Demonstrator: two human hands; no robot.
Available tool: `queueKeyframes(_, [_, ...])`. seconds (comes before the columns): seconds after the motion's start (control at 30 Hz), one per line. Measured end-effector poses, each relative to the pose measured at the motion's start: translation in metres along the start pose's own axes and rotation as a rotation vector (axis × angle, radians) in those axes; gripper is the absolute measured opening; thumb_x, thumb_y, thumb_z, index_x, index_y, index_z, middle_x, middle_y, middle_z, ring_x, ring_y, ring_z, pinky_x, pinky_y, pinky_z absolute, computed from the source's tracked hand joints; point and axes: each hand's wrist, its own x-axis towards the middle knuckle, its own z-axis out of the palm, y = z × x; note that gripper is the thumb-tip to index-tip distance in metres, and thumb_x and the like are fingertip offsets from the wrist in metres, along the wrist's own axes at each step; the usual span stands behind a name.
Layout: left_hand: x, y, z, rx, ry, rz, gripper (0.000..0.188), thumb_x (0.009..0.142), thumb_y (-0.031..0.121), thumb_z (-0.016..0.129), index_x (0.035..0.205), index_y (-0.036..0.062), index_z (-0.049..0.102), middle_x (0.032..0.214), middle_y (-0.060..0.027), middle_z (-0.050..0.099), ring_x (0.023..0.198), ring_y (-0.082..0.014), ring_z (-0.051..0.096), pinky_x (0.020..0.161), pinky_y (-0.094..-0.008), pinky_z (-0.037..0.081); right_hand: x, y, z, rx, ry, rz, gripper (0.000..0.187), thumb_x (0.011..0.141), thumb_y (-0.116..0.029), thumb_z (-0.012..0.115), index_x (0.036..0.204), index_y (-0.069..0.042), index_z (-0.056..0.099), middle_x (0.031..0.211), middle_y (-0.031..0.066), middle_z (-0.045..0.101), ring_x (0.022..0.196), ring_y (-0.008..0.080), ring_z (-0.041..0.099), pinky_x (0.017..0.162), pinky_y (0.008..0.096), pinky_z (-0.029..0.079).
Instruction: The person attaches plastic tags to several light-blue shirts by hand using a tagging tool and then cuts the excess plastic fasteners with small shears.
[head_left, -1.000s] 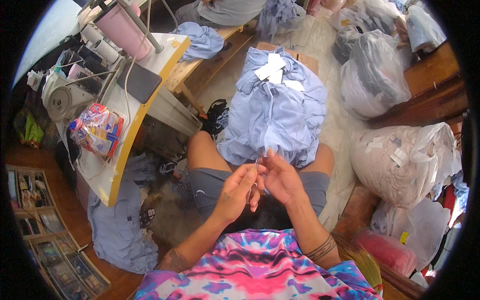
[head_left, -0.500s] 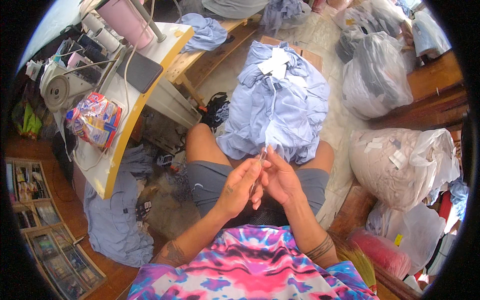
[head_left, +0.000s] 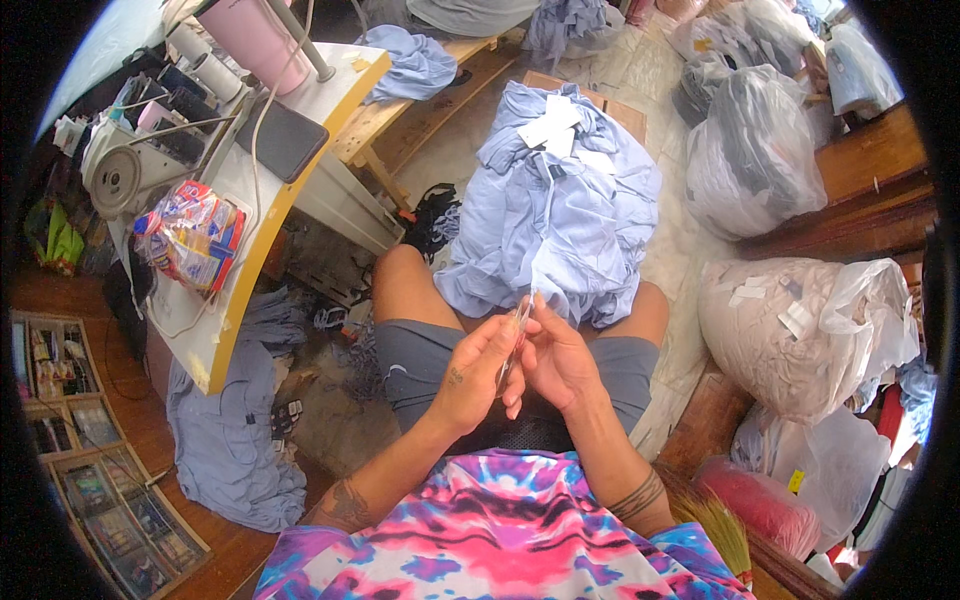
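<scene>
My left hand point(head_left: 476, 372) and my right hand point(head_left: 557, 360) meet over my lap and together pinch a thin clear plastic strip point(head_left: 517, 325) that points up toward the cloth. Just beyond my knees lies a heap of light blue garments point(head_left: 560, 215) with white paper tags point(head_left: 555, 125) on top. I sit with grey shorts point(head_left: 415, 355) and a tie-dye shirt point(head_left: 500, 530) showing below.
A sewing table with a yellow edge point(head_left: 265, 215) stands at the left, carrying a sewing machine point(head_left: 130, 170), a dark phone point(head_left: 282, 140), a pink tumbler point(head_left: 255, 35) and a snack bag point(head_left: 190, 235). Blue cloth point(head_left: 235, 450) lies on the floor. Stuffed plastic bags point(head_left: 790, 330) crowd the right.
Both hands stay together on the thin strip, with only slight finger shifts. The view has tilted a little, so the garment heap sits slightly higher.
</scene>
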Motion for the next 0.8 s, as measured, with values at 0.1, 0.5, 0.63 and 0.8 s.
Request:
queueKeyframes(0.1, [-0.001,0.001,0.000,0.005,0.000,0.004,0.044,0.113,0.037,0.042,0.131,-0.0008,0.054,0.092,-0.0075,0.061,0.049,-0.0088,0.053,0.041,-0.0263,0.051,0.005,-0.002,-0.019,0.004,-0.106,0.029,0.028,0.107,-0.038,0.058,0.110,-0.012,0.068,0.096,0.0071,0.071,0.087,0.0218,0.067,0.080,0.0375,0.057])
queueKeyframes(0.5, [-0.002,-0.001,-0.002,0.015,0.006,0.013,0.047,0.112,0.039,0.043,0.132,-0.0015,0.055,0.092,-0.0077,0.060,0.049,-0.0090,0.053,0.041,-0.0265,0.052,0.008,0.006,-0.017,-0.031,-0.028,-0.001,0.028,0.105,-0.039,0.062,0.110,-0.012,0.067,0.100,0.0064,0.070,0.091,0.0207,0.067,0.081,0.0369,0.056])
queueKeyframes(0.63, [-0.001,-0.001,-0.003,0.016,0.000,0.012,0.047,0.112,0.039,0.043,0.132,-0.0016,0.055,0.092,-0.0076,0.060,0.049,-0.0089,0.053,0.041,-0.0264,0.052,0.009,0.005,-0.019,-0.041,-0.060,0.005,0.028,0.105,-0.039,0.061,0.109,-0.012,0.067,0.099,0.0060,0.070,0.092,0.0200,0.067,0.081,0.0361,0.056])
queueKeyframes(0.8, [-0.001,0.000,-0.003,0.010,0.005,0.006,0.047,0.112,0.039,0.042,0.132,-0.0017,0.055,0.093,-0.0077,0.060,0.049,-0.0087,0.053,0.041,-0.0264,0.052,0.010,0.006,-0.017,0.005,-0.026,-0.005,0.025,0.105,-0.036,0.063,0.108,-0.011,0.067,0.092,0.0027,0.068,0.083,0.0159,0.065,0.073,0.0310,0.053])
